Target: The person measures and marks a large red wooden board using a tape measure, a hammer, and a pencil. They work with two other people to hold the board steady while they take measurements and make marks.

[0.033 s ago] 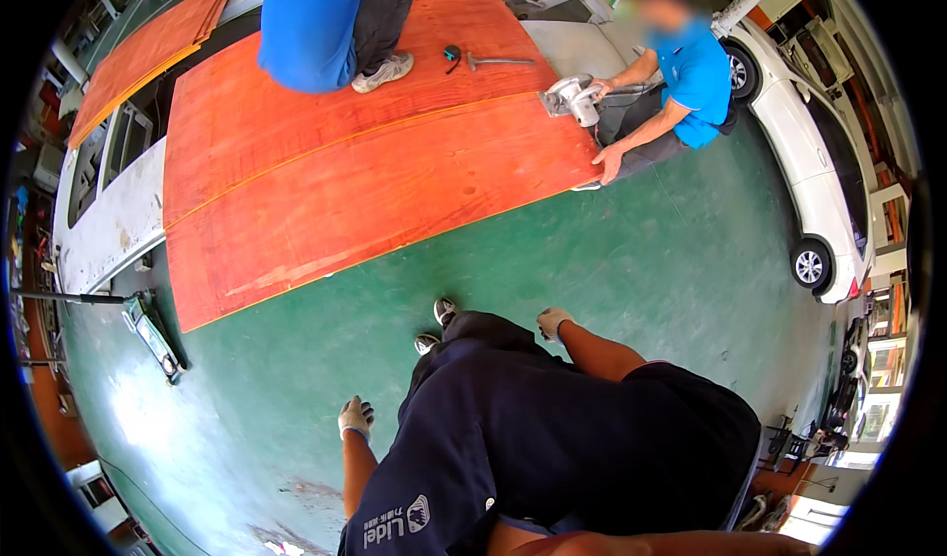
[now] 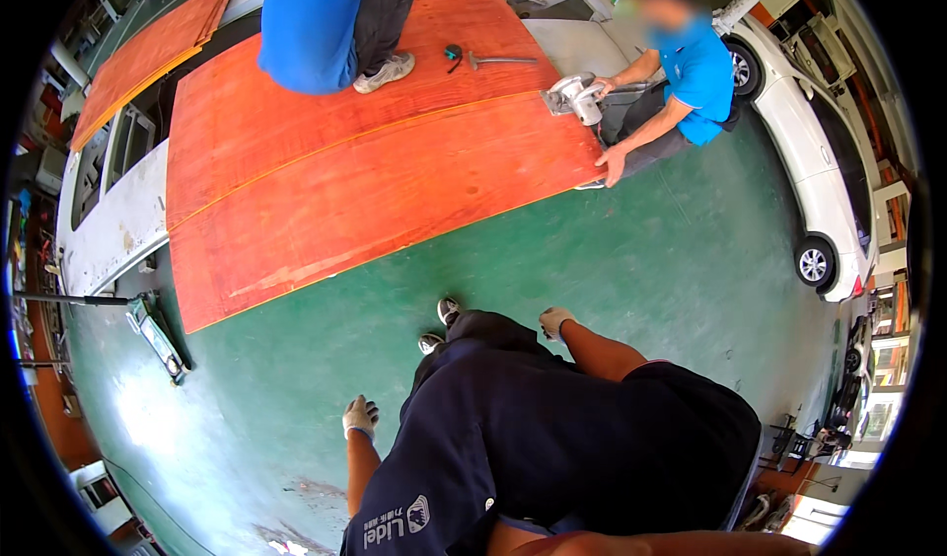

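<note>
My left hand [image 2: 361,416], in a light work glove, hangs above the green floor left of my body. Its fingers are loosely bent and a little apart, with nothing in them. On the other side my right hand [image 2: 556,324], gloved too, hangs with its fingers curled in, and no object shows in it. Both are well apart from the large orange-red board [image 2: 395,201] in front of me. At the board's right end a co-worker in a blue shirt [image 2: 698,82] grips a circular saw [image 2: 574,98] with one hand and rests the other on the board's corner.
Another person in blue [image 2: 314,28] crouches on the boards near a tape measure [image 2: 453,54] and a hammer-like tool [image 2: 501,61]. More boards [image 2: 148,58] lie at far left. A floor jack [image 2: 155,337] stands left, a white car [image 2: 804,151] right.
</note>
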Motion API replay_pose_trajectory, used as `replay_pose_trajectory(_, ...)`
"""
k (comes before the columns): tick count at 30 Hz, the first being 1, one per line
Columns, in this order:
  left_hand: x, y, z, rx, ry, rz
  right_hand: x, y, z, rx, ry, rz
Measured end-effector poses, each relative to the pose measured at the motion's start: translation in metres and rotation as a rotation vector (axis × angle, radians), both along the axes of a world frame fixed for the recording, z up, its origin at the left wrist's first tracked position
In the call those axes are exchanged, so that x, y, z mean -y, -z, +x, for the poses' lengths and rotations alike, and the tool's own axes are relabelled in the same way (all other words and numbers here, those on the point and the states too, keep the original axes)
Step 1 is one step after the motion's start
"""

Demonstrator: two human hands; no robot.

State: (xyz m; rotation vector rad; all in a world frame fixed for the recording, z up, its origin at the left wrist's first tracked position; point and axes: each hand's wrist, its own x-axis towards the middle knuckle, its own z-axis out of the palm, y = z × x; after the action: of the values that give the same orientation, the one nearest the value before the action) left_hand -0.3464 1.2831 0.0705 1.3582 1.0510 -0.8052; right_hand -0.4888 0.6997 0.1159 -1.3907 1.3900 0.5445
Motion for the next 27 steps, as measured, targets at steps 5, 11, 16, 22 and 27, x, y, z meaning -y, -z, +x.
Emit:
replay_pose_trajectory(5, 0.003, -0.004, -0.018, 0.265, 0.443, 0.067, -0.006, 0.028, 0.026, -0.006, -0.206, -0.076)
replay_pose_trajectory(11, -0.027, -0.012, -0.049, 0.276, 0.357, 0.024, -0.006, 0.059, 0.083, 0.078, -0.437, -0.111)
replay_pose_trajectory(16, -0.029, -0.033, -0.059, 0.344, 0.302, 0.029, 0.006, 0.060, 0.125, 0.017, -0.407, -0.051)
replay_pose_trajectory(22, -0.023, -0.060, -0.068, 0.587, 1.194, 0.649, 0.031, 0.065, 0.138, -0.021, -0.481, -0.043)
replay_pose_trajectory(27, -0.035, -0.026, -0.072, 0.405, 1.300, 0.644, 0.042, 0.108, 0.131, -0.004, -0.345, -0.056)
